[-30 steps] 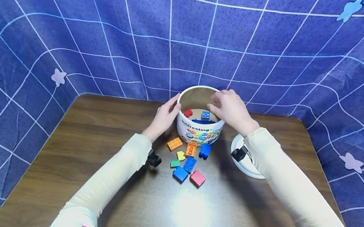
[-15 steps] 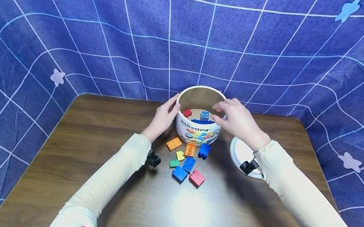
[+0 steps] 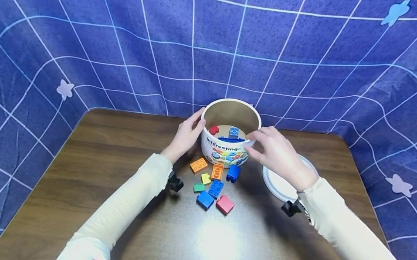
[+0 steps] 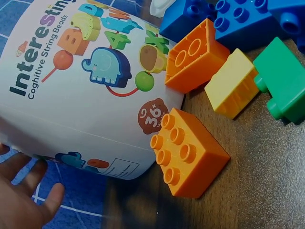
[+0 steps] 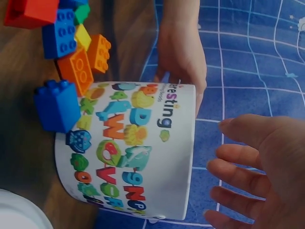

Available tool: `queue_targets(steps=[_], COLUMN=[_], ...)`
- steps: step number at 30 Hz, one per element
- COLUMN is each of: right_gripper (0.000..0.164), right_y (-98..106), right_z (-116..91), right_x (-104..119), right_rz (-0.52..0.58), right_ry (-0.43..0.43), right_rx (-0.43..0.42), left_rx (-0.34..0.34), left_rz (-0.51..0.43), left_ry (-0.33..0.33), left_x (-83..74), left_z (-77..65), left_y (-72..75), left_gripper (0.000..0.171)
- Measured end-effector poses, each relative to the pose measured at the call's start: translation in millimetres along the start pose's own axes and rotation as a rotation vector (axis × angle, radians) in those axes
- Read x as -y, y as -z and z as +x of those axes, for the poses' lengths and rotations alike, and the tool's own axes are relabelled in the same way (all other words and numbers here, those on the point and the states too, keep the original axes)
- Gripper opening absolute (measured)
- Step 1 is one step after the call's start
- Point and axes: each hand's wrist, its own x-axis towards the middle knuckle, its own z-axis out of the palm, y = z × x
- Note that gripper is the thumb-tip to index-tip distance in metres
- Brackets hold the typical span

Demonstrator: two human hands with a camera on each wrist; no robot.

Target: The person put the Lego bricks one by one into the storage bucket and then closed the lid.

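Note:
A round white tub [image 3: 214, 148] printed with "Interesting" and toy pictures stands at the table's back. Inside it show a red brick [image 3: 214, 129], a light blue brick [image 3: 233, 132] and a dark blue piece [image 3: 231, 140]. My left hand [image 3: 185, 136] rests its fingers against the tub's left side. Close to the right rim is my right hand [image 3: 274, 152], fingers loosely spread and holding nothing; in the right wrist view this hand [image 5: 257, 167] appears apart from the tub. Before the tub lie an orange brick [image 3: 198, 165], another orange brick [image 3: 217, 171] and a blue brick [image 3: 233, 173].
Nearer me lie a yellow brick [image 3: 205, 179], a green brick [image 3: 198, 187], a studded blue brick [image 3: 215, 188], another blue brick [image 3: 205, 200] and a red brick [image 3: 225, 204]. A white round lid [image 3: 280, 187] lies right of the tub. Blue cloth [image 3: 217, 61] hangs behind the table.
My right hand has drawn back from over the tub's opening to its right rim, moving right and toward me. The left hand stays at the tub's side, and the bricks lie as before.

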Motion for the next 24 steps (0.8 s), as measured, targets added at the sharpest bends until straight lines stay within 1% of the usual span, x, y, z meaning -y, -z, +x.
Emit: queue_targets(steps=[7,12,17,24], right_gripper=[0.032,0.030,0.031,0.033], right_y=[-4,-11,-25,-54], right_z=[-16,-26,-34,-45], right_x=[1,1,-2,-8], right_rz=[0.023,0.026,0.031,0.037], right_ry=[0.000,0.017,0.007,0.001], right_rx=[0.022,0.017,0.027,0.052], left_rx=[-0.012,-0.007,-0.004,-0.019], left_rz=[0.005,-0.001,-0.002,-0.001], left_ry=[-0.011,-0.008,-0.005,-0.018], left_x=[0.5,-0.5,-0.7,0.0], left_z=[0.3,-0.4,-0.4,0.0], left_y=[-0.2,0.2,0.6,-0.7], left_gripper=[0.052,0.052,0.052,0.051])
